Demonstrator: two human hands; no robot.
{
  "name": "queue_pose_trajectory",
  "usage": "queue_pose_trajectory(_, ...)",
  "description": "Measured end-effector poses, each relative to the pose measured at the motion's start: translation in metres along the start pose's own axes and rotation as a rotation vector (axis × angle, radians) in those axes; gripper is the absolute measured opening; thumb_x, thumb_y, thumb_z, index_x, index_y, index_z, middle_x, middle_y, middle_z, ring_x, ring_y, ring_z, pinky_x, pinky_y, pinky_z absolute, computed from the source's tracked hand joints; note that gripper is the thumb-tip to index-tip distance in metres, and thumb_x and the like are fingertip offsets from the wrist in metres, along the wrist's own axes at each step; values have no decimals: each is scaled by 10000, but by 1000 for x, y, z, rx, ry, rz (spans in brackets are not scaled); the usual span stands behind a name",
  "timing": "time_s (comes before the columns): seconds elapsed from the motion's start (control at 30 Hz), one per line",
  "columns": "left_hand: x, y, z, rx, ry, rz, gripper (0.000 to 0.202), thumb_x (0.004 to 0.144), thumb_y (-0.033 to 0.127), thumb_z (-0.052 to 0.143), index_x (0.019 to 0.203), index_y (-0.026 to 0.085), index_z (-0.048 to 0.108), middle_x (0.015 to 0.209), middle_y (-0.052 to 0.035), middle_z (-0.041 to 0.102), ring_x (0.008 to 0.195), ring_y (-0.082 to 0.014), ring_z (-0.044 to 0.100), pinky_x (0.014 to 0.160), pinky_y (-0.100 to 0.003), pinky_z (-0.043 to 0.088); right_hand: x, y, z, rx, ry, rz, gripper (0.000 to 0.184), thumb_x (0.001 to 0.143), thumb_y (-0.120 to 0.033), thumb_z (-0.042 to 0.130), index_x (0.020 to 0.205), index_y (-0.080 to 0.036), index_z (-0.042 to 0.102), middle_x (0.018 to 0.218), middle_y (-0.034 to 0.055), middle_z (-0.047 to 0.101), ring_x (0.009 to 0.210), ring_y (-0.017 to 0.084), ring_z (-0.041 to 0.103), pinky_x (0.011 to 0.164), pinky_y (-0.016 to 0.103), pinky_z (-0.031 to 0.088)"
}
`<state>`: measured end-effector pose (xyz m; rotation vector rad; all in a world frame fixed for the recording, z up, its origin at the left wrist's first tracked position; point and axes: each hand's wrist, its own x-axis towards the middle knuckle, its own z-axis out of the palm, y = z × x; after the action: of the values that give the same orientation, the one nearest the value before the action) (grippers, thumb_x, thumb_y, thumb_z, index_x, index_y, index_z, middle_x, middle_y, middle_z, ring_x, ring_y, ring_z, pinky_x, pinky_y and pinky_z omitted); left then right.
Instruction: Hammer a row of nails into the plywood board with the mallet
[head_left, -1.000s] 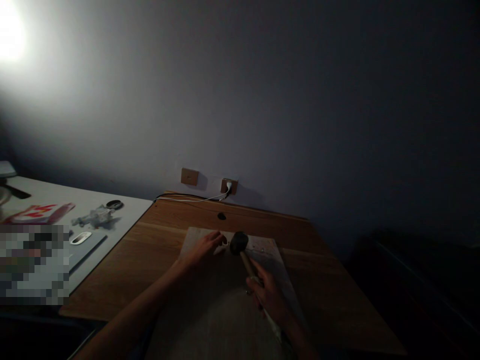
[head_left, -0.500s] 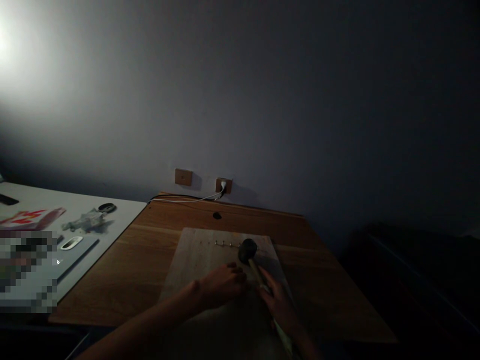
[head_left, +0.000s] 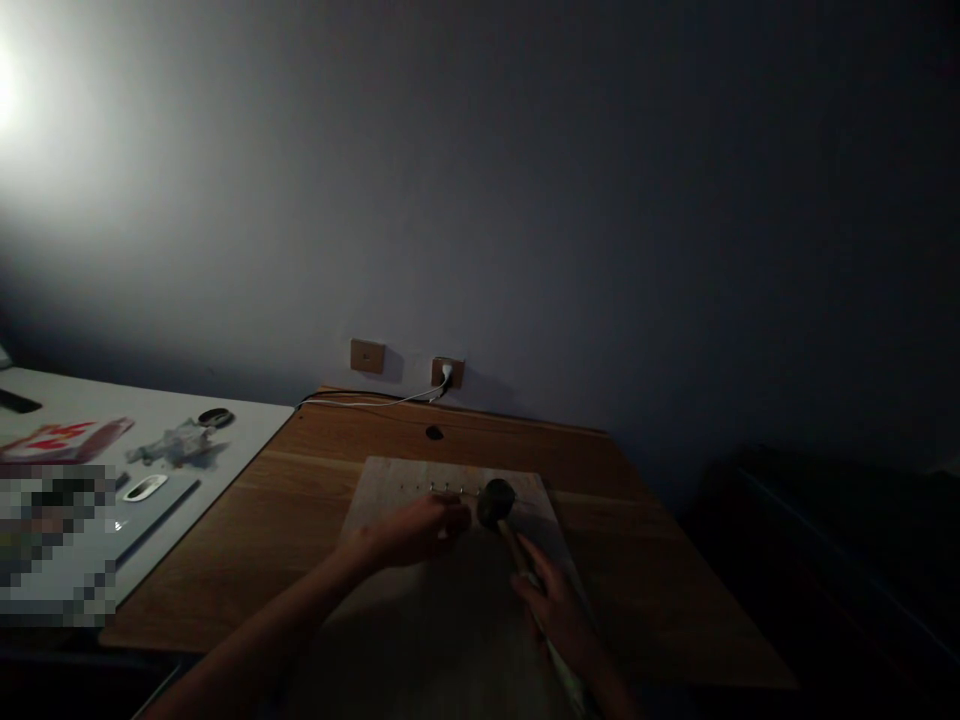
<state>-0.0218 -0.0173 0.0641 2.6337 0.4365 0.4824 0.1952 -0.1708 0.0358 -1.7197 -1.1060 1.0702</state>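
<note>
While the wooden desk (head_left: 300, 520) and the pale board (head_left: 390, 490) on it lie as before, your left hand (head_left: 416, 532) has gone forward from beside the handle to the board's far edge. Your right hand (head_left: 555, 605) is closed around the mallet (head_left: 496, 502). Its black head sits just beside the left fingers, so the nailing work has them close together. The fingers pinch at the row of small nails (head_left: 446, 488); whether they hold one cannot be told.

Matt black rubber mallet (head_left: 496, 502) – pale wooden board (head_left: 390, 500)
</note>
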Motion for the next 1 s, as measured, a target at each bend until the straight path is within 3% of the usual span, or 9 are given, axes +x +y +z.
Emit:
queue_pose_trajectory(0.17, -11, -54, -13, -74, 230, -238, 191, 737, 25, 545, 811, 194, 592, 829, 1, 643, 718, -122, 602, 655, -192, 426, -1, 0, 0, -5, 40, 35, 818, 798, -463, 552, 1533, -134, 405, 865, 26, 642, 453, 90, 479, 408, 221, 356)
queue_pose_trajectory(0.3, -16, -77, -8, -22, 315, -354, 181, 739, 43, 522, 796, 187, 614, 780, -1, 660, 687, -129, 599, 643, -203, 408, -2, -4, 0, -1, 6, 36, 794, 816, -429, 543, 1538, -130, 400, 807, 13, 637, 442, 95, 465, 409, 223, 365)
queue_pose_trajectory(0.47, -20, -80, -3, -22, 358, -398, 167, 761, 104, 543, 848, 191, 656, 790, -10, 693, 696, -143, 622, 645, -211, 415, -2, -5, 0, 1, 27, 26, 731, 844, -399, 570, 1523, -162, 437, 706, -26, 588, 432, 97, 462, 401, 204, 343)
queue_pose_trajectory(0.67, -21, -84, -2, -55, 377, -333, 154, 750, 127, 550, 822, 186, 672, 832, -25, 705, 715, -141, 630, 666, -207, 446, -2, -12, 10, 18, -12, 6, 744, 867, -371, 554, 1546, -118, 388, 624, -50, 535, 401, 98, 429, 357, 189, 319)
queue_pose_trajectory(0.8, -21, -84, 0, -62, 390, -358, 169, 754, 120, 548, 844, 188, 673, 785, -13, 710, 700, -140, 640, 658, -207, 448, 7, -36, 29, 37, -86, -56, 707, 859, -375, 565, 1519, -154, 441, 704, -36, 569, 384, 69, 414, 331, 183, 320)
queue_pose_trajectory(1.0, -23, -84, 3, -163, 394, -397, 307, 784, 132, 575, 1071, 204, 656, 818, -5, 756, 701, -152, 688, 631, -206, 465, 35, -64, 66, 35, -172, -118, 705, 829, -317, 548, 1512, -180, 437, 737, -51, 551, 370, 60, 425, 299, 178, 334)
